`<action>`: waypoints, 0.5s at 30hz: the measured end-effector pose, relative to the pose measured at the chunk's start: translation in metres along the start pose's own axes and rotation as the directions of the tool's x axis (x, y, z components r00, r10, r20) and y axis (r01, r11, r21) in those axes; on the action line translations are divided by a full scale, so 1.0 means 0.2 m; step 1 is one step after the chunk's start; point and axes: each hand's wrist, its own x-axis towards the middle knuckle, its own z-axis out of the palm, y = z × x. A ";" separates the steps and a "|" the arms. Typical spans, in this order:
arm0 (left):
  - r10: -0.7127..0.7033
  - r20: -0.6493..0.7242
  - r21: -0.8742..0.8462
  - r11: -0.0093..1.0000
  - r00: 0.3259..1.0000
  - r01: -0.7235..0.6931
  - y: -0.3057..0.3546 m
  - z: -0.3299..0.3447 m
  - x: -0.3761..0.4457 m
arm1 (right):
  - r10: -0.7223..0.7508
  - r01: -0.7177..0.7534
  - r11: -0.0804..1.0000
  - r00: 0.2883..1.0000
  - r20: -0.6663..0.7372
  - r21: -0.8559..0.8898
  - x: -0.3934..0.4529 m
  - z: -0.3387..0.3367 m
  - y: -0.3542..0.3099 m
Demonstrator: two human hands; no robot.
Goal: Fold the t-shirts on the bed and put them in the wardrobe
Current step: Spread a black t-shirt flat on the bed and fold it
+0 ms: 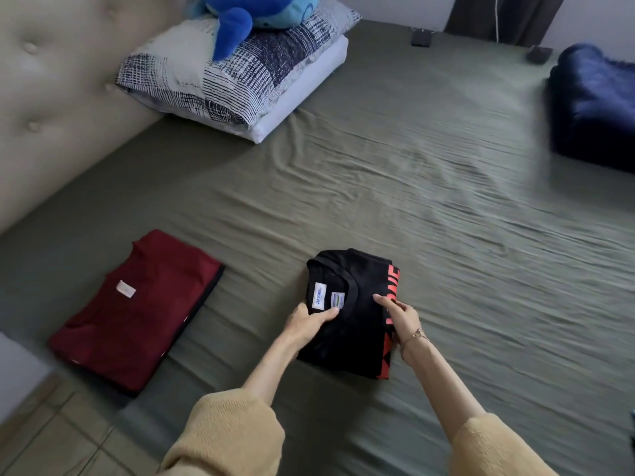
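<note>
Matt cloth t-shirt (357, 324), wrinkled cloth sheet (412, 187)

A single head-worn, wide-angle view looks forward and steeply down over the bed (395, 187) — close above the near edge, headboard (51, 108) angling along the left, pillows (237, 80) and curtain (498, 15) at the far top of frame.

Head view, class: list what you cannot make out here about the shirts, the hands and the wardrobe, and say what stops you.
- Wardrobe: not in the head view at all.
- Black shirt: its red lettering is folded over the edge, unreadable.
- Left hand and right hand: fingers lie on the black shirt; grip or mere touch unclear.
- Red shirt: label too small and blurred to read.
- Blue bundle: cut off by the right edge.
</note>
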 end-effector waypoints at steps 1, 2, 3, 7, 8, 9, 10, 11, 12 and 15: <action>0.023 0.013 -0.039 0.999 1.000 -0.023 -0.01 0.00 -0.01 | 0.033 -0.035 0.998 0.999 0.039 0.042 -0.01 0.01 -0.02; 0.048 0.028 -0.073 0.996 0.998 -0.046 -0.02 0.00 -0.02 | 0.061 -0.069 0.993 0.994 0.088 0.094 -0.02 0.01 -0.04; 0.049 0.040 -0.096 0.994 0.998 -0.045 -0.03 0.00 -0.03 | 0.081 -0.100 0.986 0.985 0.150 0.130 -0.04 0.01 -0.05; 0.111 0.113 -0.157 0.983 0.987 -0.093 -0.04 -0.09 -0.09 | 0.121 -0.211 0.953 0.922 0.367 0.217 -0.13 0.05 -0.07; 0.126 0.116 -0.156 0.982 0.985 -0.107 -0.03 -0.13 -0.10 | 0.123 -0.228 0.947 0.909 0.399 0.226 -0.15 0.06 -0.08; 0.135 0.116 -0.158 0.981 0.984 -0.116 -0.03 -0.17 -0.11 | 0.128 -0.244 0.941 0.898 0.421 0.235 -0.17 0.09 -0.08; 0.150 0.113 -0.162 0.978 0.982 -0.130 -0.03 -0.23 -0.13 | 0.128 -0.260 0.935 0.881 0.455 0.240 -0.20 0.12 -0.09; 0.164 0.117 -0.158 0.977 0.980 -0.144 -0.03 -0.29 -0.14 | 0.116 -0.267 0.930 0.866 0.487 0.253 -0.22 0.15 -0.10; 0.174 0.115 -0.154 0.976 0.978 -0.155 -0.04 -0.34 -0.15 | 0.105 -0.276 0.925 0.847 0.521 0.262 -0.24 0.19 -0.10; 0.174 0.095 -0.112 0.980 0.980 -0.163 -0.04 -0.52 -0.20 | 0.091 -0.298 0.917 0.804 0.587 0.266 -0.30 0.33 -0.11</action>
